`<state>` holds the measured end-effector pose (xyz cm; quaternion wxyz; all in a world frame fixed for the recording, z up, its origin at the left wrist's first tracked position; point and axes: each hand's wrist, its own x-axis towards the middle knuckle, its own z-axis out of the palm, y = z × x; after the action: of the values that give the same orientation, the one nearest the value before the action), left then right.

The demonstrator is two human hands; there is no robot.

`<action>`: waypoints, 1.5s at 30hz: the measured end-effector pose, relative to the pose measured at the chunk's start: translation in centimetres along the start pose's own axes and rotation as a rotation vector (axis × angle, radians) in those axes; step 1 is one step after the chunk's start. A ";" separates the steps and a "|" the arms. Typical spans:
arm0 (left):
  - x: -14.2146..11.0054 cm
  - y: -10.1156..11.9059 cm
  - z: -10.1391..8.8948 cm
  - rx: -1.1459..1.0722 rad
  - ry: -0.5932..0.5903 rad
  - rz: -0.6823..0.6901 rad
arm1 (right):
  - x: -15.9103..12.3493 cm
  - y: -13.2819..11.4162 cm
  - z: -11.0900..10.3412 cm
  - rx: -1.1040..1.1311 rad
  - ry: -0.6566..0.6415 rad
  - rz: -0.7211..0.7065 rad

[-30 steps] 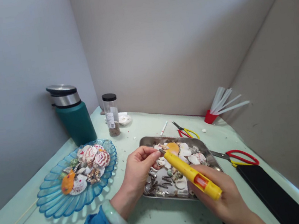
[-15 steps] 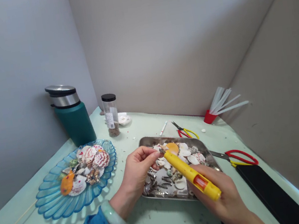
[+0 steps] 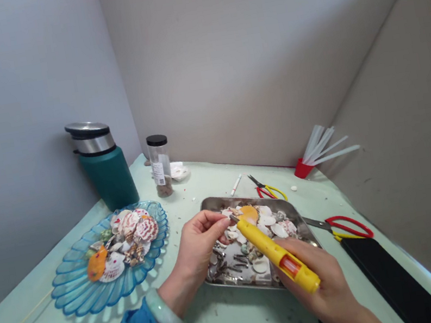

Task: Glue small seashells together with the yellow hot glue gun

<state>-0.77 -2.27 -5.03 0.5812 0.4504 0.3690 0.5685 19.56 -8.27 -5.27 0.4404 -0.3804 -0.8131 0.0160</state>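
Note:
My right hand is wrapped round a yellow glue gun, whose dark nozzle points up and left. Just left of that nozzle, my left hand is closed in a pinch; whatever sits between its thumb and fingertips is too small and covered to name. Both hands are above a metal tray of shells. An orange shell shows behind the nozzle, and small dark pieces lie in the tray's near part. The right hand hides the tray's near right corner.
At left, a blue scalloped plate holds shells. Behind it stand a teal bottle and a black-lidded jar. Small scissors, larger scissors, a black flat object and a red cup of glue sticks are rightward.
The glue gun's nozzle has shifted very slightly right, leaving a bit more space beside my left fingertips. Otherwise both hands keep nearly the same pose.

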 end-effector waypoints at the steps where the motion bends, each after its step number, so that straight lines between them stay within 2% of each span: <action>1: 0.0 0.0 0.0 0.001 0.000 0.001 | 0.0 0.0 0.0 -0.004 0.001 -0.002; 45: -0.2 0.4 0.2 0.004 0.026 -0.002 | 0.1 -0.1 -0.1 -0.084 0.021 -0.039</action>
<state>-0.71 -2.49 -4.58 0.5762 0.4436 0.3780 0.5730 19.54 -8.25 -5.11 0.4325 -0.3829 -0.8157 -0.0309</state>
